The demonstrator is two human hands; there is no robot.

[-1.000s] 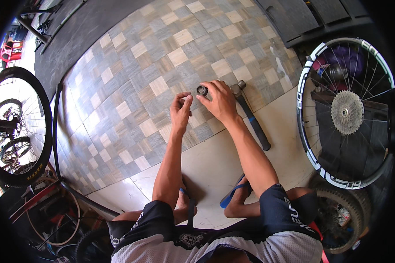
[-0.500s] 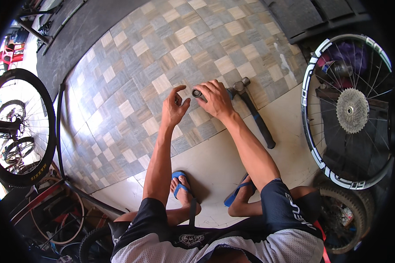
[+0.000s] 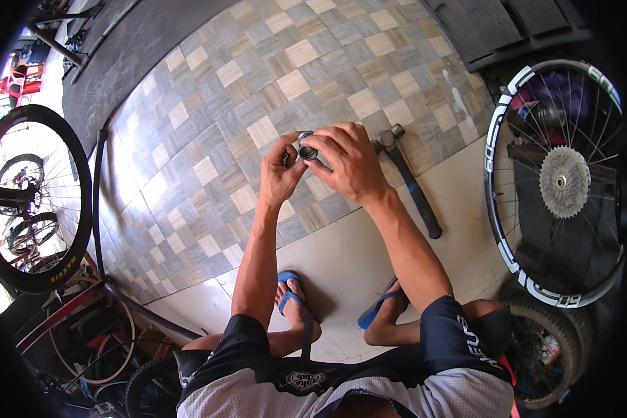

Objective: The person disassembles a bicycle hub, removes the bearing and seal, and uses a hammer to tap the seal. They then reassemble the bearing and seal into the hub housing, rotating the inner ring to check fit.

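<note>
My right hand (image 3: 350,161) is closed on a small dark cylindrical metal part (image 3: 308,152), its round open end turned up. My left hand (image 3: 277,174) is curled beside it, fingertips up against or very near that part, with something small and dark in its fingers that I cannot make out. Just right of my right hand a hammer (image 3: 414,198) lies on the checkered tile floor (image 3: 237,104), its metal head away from me and its black handle toward me. My feet in blue flip-flops (image 3: 291,292) are below my forearms.
A bicycle wheel with a silver cassette (image 3: 564,182) stands at the right, above more tyres (image 3: 561,327). At the left are a black-tyred wheel (image 3: 83,202), a long black tube (image 3: 103,230) and bike parts. A dark mat (image 3: 125,52) and black panels (image 3: 498,31) border the tiles.
My hands have come together around the metal part. My left hand moved left and back in beside it; my right fingers have shifted over the part, which sits slightly lower and further left.
</note>
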